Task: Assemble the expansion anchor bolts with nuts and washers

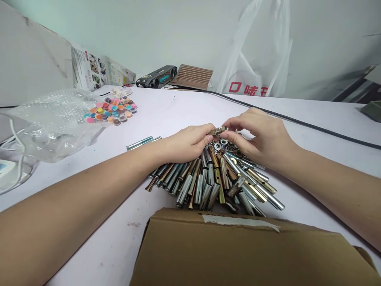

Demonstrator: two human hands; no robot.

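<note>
"One bolt (219, 131): where, and which step?"

"Above the far side of the metal pile (205, 171), well short of the bench's (166, 109) far edge. Handling its nut end (224, 128), I'd judge; the next move calls for a steady pinch."

"Hands?"

"Left hand (192, 143) pinched on the other end; right hand (263, 129) arched, thumb and fingertip together on the nut end."

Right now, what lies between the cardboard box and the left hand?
The head view shows metal expansion bolts piled between the cardboard box and the left hand.
</note>
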